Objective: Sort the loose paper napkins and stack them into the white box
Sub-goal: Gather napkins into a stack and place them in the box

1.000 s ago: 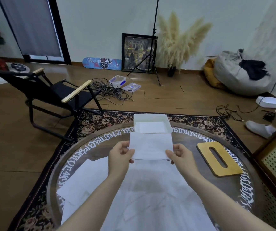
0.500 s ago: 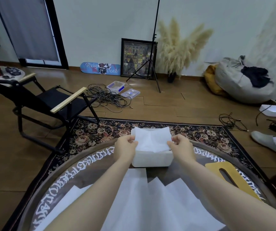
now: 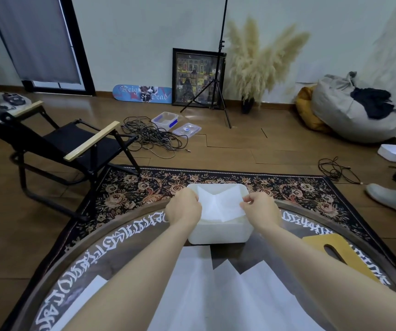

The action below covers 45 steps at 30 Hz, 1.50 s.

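Note:
A white box (image 3: 218,234) stands at the far edge of the round glass table (image 3: 130,237). Over its opening sags a white paper napkin (image 3: 218,205), creased down the middle. My left hand (image 3: 184,207) pinches the napkin's left edge and my right hand (image 3: 260,207) pinches its right edge, both above the box's side walls. Several loose white napkins (image 3: 225,290) lie overlapping on the table between my forearms, nearer to me. The inside of the box is hidden by the napkin.
A yellow wooden lid with a slot (image 3: 335,255) lies on the table at the right. A black folding chair (image 3: 72,144) stands left of the patterned rug (image 3: 144,187). Cables, plastic tubs, a tripod and a beanbag sit further back. A person's shoe (image 3: 393,200) is at the right.
Both hands carried the napkin forward from above the table to over the box and lowered it; it now sags into the opening. The view tilted up.

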Each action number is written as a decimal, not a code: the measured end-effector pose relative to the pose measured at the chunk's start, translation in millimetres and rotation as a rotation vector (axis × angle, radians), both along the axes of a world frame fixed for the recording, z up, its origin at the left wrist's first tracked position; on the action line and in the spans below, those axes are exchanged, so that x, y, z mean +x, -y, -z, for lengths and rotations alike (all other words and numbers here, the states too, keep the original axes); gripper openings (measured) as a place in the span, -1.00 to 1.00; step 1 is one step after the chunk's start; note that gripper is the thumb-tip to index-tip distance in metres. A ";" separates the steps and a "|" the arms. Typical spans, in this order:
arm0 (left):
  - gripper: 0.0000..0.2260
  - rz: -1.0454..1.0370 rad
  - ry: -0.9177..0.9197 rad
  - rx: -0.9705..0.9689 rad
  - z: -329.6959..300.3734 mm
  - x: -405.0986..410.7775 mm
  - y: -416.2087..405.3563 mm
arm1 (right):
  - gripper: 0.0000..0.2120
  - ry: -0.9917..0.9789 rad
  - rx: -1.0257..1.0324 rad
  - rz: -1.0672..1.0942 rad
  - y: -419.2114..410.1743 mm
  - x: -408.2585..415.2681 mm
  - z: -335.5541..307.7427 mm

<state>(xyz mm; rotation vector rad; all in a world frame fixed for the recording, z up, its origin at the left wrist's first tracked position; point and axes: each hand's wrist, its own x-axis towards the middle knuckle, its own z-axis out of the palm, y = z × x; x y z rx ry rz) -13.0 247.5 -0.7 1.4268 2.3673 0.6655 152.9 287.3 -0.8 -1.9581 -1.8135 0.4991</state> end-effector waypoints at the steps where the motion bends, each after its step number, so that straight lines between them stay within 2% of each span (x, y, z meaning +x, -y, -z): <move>1: -0.69 0.012 -0.020 -0.003 0.0 0.8 0.5 | -0.78 0.020 0.007 -0.007 0.6 0.1 0.4; 5: -0.88 0.029 -0.066 0.006 0.3 4.4 3.6 | -0.72 0.056 0.036 -0.032 3.0 2.7 1.3; 11: -0.70 0.101 -0.074 0.077 1.5 7.9 20.1 | -0.74 0.045 0.142 -0.052 8.3 11.1 -0.4; 14: -0.70 0.144 -0.066 0.131 3.2 6.1 33.0 | -0.73 0.163 0.206 -0.153 14.2 16.4 -0.1; 17: -0.71 0.237 -0.162 0.146 2.3 6.1 49.3 | -0.66 0.314 0.207 -0.264 29.6 20.5 -0.5; 21: -0.65 0.365 -0.313 0.117 0.4 7.7 75.8 | -0.55 0.415 0.172 -0.379 59.0 24.6 -1.7; 26: -0.62 0.425 -0.421 0.071 4.4 8.4 114.3 | -0.49 0.437 0.143 -0.448 102.2 31.0 -3.8; 45: -0.59 0.401 -0.447 -0.033 -3.7 17.3 258.4 | -0.46 0.441 0.014 -0.556 229.7 56.4 9.2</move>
